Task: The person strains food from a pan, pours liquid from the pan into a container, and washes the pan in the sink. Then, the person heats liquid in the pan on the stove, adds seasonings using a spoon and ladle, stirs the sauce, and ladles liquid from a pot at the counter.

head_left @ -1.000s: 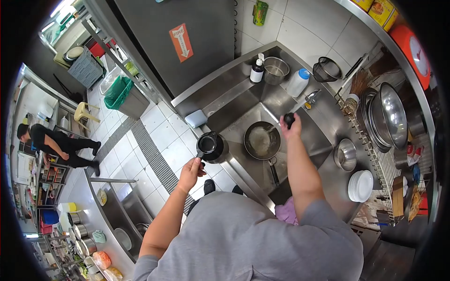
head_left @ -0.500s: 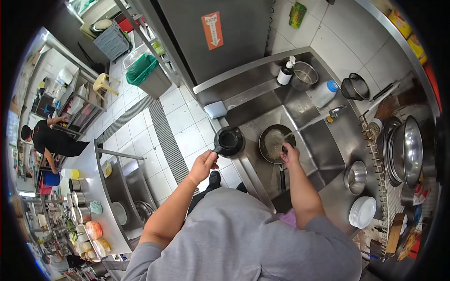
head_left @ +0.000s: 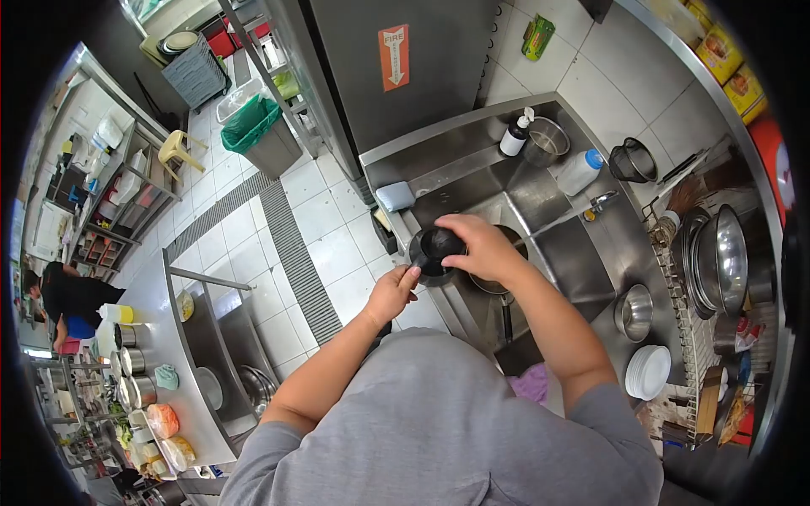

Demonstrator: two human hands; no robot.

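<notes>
My left hand (head_left: 392,293) is closed round the handle of a round black pot (head_left: 419,260), held over the sink's front edge. At the pot's mouth, my right hand (head_left: 488,246) grips a round black lid (head_left: 442,242) by its edge. Whether the lid sits in the pot or just above it, I cannot tell. Behind my right hand, a dark frying pan (head_left: 517,244) rests in the steel sink (head_left: 582,257), partly hidden by the hand and forearm. Its black handle points towards me. The tap (head_left: 603,201) is on the sink's right side.
A soap pump bottle (head_left: 513,135), a steel pot (head_left: 547,142) and a blue-capped jug (head_left: 580,173) stand along the sink's back. At right are a steel bowl (head_left: 634,313) and stacked white plates (head_left: 649,372). A co-worker (head_left: 80,295) bends at far left.
My right hand has come up from the frying pan to the pot with the black lid. The pot has shifted slightly right in my left hand. The co-worker has bent lower.
</notes>
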